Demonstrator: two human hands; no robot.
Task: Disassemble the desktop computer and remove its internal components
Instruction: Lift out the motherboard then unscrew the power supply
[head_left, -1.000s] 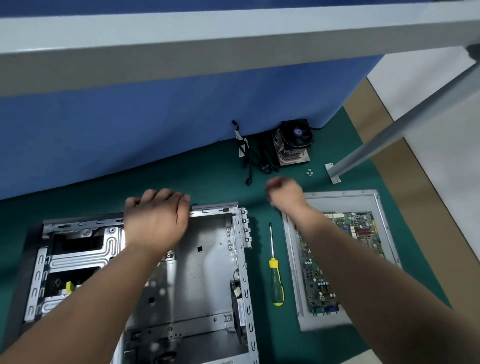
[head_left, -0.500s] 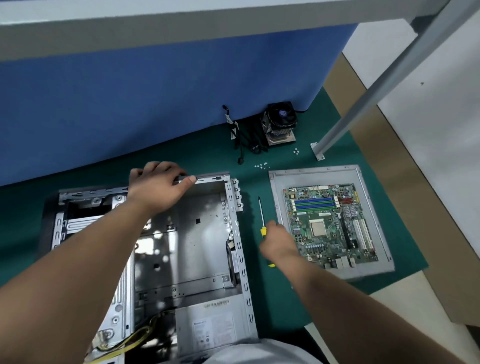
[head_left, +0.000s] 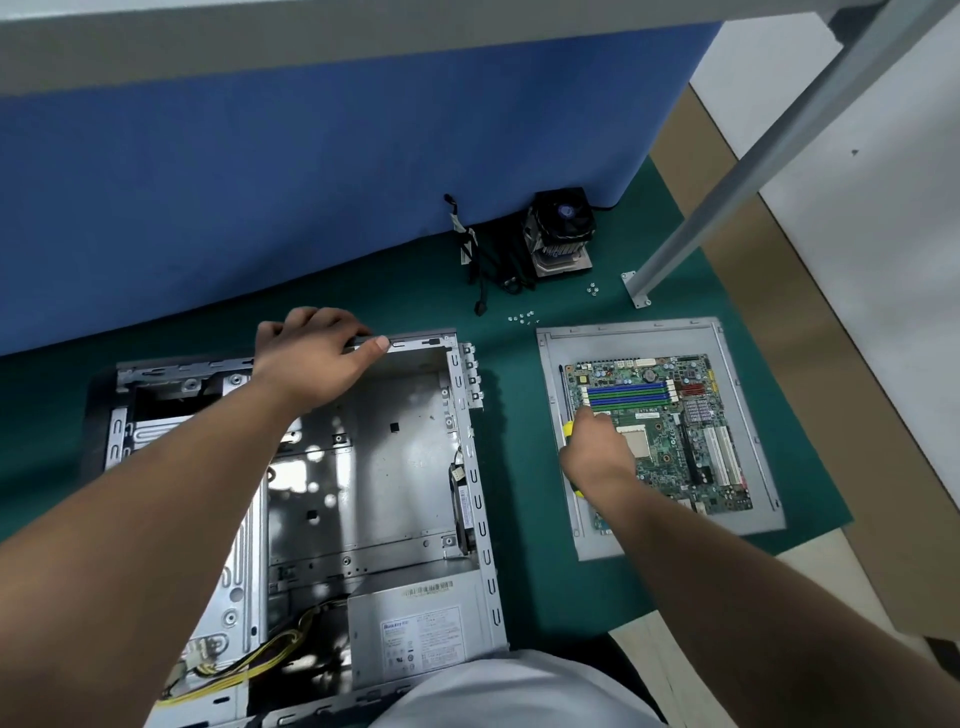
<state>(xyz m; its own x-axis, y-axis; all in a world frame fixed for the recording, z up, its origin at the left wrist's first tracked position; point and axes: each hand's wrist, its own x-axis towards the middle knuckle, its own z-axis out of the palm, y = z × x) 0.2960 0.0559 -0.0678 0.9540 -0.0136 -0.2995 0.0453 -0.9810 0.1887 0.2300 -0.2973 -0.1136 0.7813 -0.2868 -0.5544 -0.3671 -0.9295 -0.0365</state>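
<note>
Your left hand (head_left: 317, 358) grips the far rim of the open computer case (head_left: 363, 467) on the green mat (head_left: 519, 571). Your right hand (head_left: 597, 452) grasps the yellow-handled screwdriver (head_left: 563, 395) over the removed motherboard (head_left: 675, 431) on its grey panel (head_left: 748, 343).

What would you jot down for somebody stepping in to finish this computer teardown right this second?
Left hand grips the far top rail of the open computer case, steadying it.
Right hand holds the yellow-handled screwdriver above the left edge of the motherboard.
Done: the motherboard is out and lies on the grey side panel right of the case; the cooler fan, loose black cables and screws sit on the green mat behind.
Left: the power supply with its yellow wiring is in the case, near side.
</note>
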